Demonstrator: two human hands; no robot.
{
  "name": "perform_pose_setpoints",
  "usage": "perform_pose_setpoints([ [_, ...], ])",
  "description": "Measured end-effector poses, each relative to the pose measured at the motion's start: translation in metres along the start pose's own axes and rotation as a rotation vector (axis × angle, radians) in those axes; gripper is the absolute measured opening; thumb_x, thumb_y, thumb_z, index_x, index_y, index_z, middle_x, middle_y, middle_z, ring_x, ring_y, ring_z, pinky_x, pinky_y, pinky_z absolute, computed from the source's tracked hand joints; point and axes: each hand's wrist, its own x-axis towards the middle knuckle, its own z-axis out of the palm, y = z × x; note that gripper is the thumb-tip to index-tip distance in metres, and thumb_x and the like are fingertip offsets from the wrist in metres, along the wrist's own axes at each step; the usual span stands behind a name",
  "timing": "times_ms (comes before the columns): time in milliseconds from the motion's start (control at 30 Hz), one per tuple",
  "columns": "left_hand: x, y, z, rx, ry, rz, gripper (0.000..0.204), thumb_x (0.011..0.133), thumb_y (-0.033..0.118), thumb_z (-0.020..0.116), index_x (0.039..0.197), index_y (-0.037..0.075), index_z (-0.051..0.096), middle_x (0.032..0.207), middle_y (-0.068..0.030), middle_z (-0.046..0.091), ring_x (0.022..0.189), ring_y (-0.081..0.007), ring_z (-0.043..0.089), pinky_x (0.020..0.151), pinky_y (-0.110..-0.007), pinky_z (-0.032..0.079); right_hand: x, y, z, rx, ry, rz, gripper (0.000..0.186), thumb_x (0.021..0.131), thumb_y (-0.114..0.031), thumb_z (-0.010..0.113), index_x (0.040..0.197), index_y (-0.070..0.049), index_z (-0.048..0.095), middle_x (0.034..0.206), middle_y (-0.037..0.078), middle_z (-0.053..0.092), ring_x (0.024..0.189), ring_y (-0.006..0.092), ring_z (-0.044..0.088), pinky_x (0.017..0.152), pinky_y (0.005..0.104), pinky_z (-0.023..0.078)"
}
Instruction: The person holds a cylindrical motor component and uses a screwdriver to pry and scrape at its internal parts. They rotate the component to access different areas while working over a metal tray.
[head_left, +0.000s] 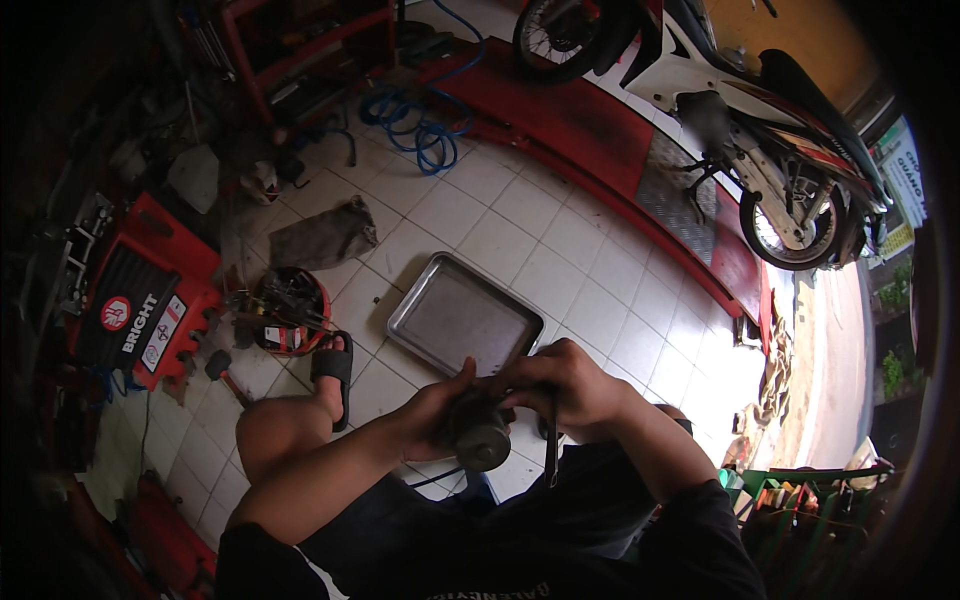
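My left hand (428, 418) is closed around a dark cylindrical metal part (482, 446), which looks like a small motor; its round end points toward me. At the far side of this part, my right hand (572, 388) has its fingers bent, with the fingertips against or very near it. A slim dark bar-like tool (552, 445) hangs down from the right hand's grip; its kind cannot be made out. Just beyond both hands, a shallow metal tray (408, 300) lies on the tiled floor. The hands hide its near edge.
A red motorcycle lift (560, 125) carries a motorcycle (775, 140) at the far right. Coiled blue hose (425, 125) lies beyond the tray. To the left are a red-and-black toolbox-like case (150, 290), a round red container of parts (300, 310) and a hammer (228, 378). A parts rack (810, 500) stands at right.
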Motion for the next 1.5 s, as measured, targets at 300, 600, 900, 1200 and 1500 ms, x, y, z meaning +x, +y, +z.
perform_pose_setpoints([
  [300, 0.009, 0.004, 0.026, 0.090, 0.252, 0.169, 0.059, 0.106, 0.057, 0.036, 0.137, 0.010, 0.052, 0.110, -0.0097, 0.063, 0.101, -0.0196, 0.067, 0.081, -0.036, 0.060, 0.001, -0.001, 0.000, -0.039, 0.044, 0.094, 0.021, 0.084, -0.008, 0.079, 0.105, -0.007, 0.074, 0.084, 0.014, 0.074, 0.077, 0.0321, 0.073, 0.065, 0.0392, 0.056],
  [600, 0.006, 0.001, 0.012, 0.082, 0.124, 0.115, 0.057, 0.106, 0.056, 0.038, 0.139, 0.012, 0.049, 0.108, -0.0092, 0.064, 0.096, -0.0198, 0.069, 0.078, -0.037, 0.061, 0.008, 0.009, -0.002, 0.087, 0.005, -0.015, 0.022, 0.085, -0.004, 0.077, 0.107, -0.004, 0.073, 0.088, 0.013, 0.075, 0.083, 0.0323, 0.074, 0.071, 0.0390, 0.058],
  [900, 0.005, 0.004, 0.015, 0.123, 0.143, 0.108, 0.057, 0.105, 0.056, 0.039, 0.140, 0.012, 0.050, 0.110, -0.0131, 0.066, 0.092, -0.0248, 0.071, 0.078, -0.040, 0.063, 0.009, 0.005, -0.003, -0.012, -0.013, -0.013, 0.023, 0.085, -0.003, 0.076, 0.107, -0.004, 0.072, 0.084, 0.016, 0.073, 0.079, 0.0341, 0.073, 0.067, 0.0405, 0.057],
  [1200, 0.003, 0.005, 0.010, 0.206, 0.302, 0.140, 0.060, 0.105, 0.057, 0.038, 0.139, 0.009, 0.051, 0.116, -0.0098, 0.065, 0.104, -0.0202, 0.068, 0.087, -0.036, 0.059, 0.005, 0.001, 0.008, -0.082, 0.021, 0.040, 0.026, 0.083, -0.005, 0.078, 0.109, -0.005, 0.073, 0.089, 0.014, 0.074, 0.080, 0.0335, 0.073, 0.067, 0.0410, 0.057],
  [1500, 0.003, 0.001, 0.010, 0.469, 0.508, 0.019, 0.066, 0.101, 0.067, 0.042, 0.125, 0.009, 0.061, 0.103, -0.0044, 0.069, 0.094, -0.0144, 0.068, 0.083, -0.033, 0.055, 0.007, -0.002, 0.006, -0.215, -0.021, -0.090, 0.021, 0.082, -0.005, 0.076, 0.104, -0.004, 0.074, 0.093, 0.012, 0.071, 0.075, 0.0303, 0.071, 0.062, 0.0399, 0.055],
])
